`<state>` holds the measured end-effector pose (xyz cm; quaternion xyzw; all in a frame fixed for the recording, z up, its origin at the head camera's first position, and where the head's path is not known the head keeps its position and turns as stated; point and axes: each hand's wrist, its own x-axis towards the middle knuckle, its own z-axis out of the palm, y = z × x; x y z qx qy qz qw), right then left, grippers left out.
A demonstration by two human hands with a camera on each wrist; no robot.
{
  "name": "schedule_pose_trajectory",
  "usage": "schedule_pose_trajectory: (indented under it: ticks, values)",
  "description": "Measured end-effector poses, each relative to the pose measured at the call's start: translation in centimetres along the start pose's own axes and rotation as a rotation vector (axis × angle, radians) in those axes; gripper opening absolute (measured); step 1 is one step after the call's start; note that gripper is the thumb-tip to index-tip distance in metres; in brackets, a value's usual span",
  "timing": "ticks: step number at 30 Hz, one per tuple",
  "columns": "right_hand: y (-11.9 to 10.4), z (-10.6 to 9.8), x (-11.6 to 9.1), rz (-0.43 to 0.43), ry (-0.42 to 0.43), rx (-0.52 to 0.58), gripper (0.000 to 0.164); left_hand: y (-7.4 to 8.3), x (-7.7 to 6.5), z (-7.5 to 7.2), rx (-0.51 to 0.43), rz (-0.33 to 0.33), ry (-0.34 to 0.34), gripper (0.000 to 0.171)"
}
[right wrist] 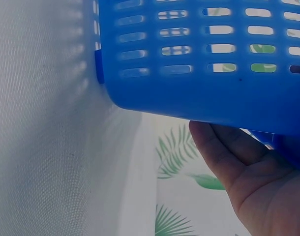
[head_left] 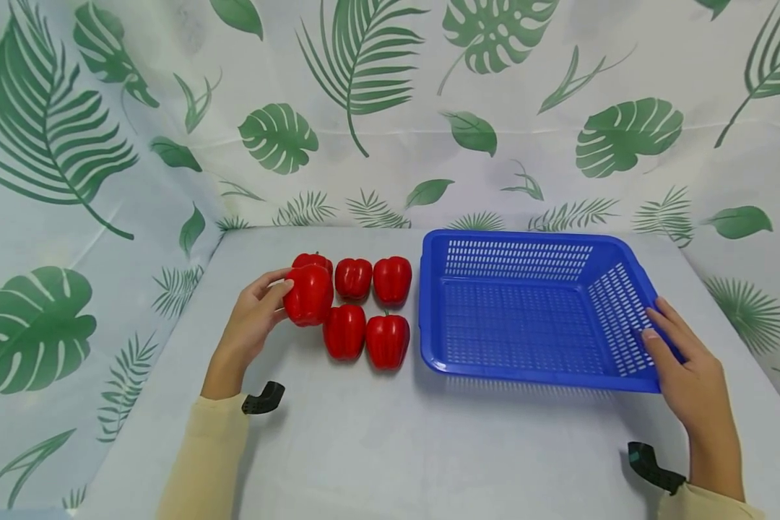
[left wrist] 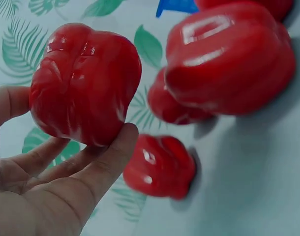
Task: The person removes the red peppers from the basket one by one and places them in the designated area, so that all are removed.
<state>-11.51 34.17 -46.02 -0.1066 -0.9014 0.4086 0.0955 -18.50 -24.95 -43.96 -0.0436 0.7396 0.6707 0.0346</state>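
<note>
My left hand (head_left: 245,321) holds a glossy red bell pepper (head_left: 308,295) between thumb and fingers, raised off the table in the left wrist view. Another red pepper (head_left: 313,261) is partly hidden behind it. Beside these, several more red peppers stand close together, among them a front one (head_left: 387,341) and a back one (head_left: 392,280). On the right is a blue plastic basket (head_left: 533,372) with slotted walls. At its right side my right hand (head_left: 692,383) grips the rim; the right wrist view shows fingers (right wrist: 216,150) against the basket, with the thumb hidden there.
A white tabletop (head_left: 364,448) lies under the peppers and basket. Leaf-printed white cloth (head_left: 390,166) rises behind the table and along both sides. Dark curved pieces (head_left: 263,399) stick out at both wrists.
</note>
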Motion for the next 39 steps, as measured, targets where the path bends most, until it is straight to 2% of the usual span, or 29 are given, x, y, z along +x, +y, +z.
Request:
schedule_pose_trajectory:
  ticks: [7,13,18,24,28,33,36,39]
  values:
    - [0.2,-0.3,-0.3,0.007,0.005,-0.012,0.061,-1.6,-0.4,-1.6,0.014,-0.020,0.008,0.056]
    - [0.3,-0.4,-0.7,0.009,-0.005,0.000,0.062,-3.4,-0.8,-2.6,0.073,-0.054,-0.015,0.055]
    - [0.5,-0.8,-1.1,0.013,-0.032,0.046,0.062,-4.8,-1.1,-3.0,0.111,-0.061,-0.033,0.054]
    - [0.5,-1.7,-2.0,0.072,-0.040,0.118,0.057,-5.7,-1.7,-3.2,0.161,-0.047,-0.060,0.056]
    - [0.3,-2.8,-2.6,0.101,0.006,0.110,0.056,-6.1,-2.4,-3.5,0.195,-0.035,-0.084,0.056]
    - [-1.2,-4.7,-2.7,0.076,0.107,0.042,0.055,-5.9,-2.7,-4.5,0.225,-0.028,-0.115,0.058]
    - [-2.8,-6.1,-2.3,-0.012,0.173,0.043,0.052,-4.9,-2.7,-5.0,0.267,-0.031,-0.121,0.061]
    - [-5.4,-7.2,-1.5,-0.118,0.234,0.059,0.048,-3.2,-2.5,-5.5,0.314,-0.010,-0.097,0.063]
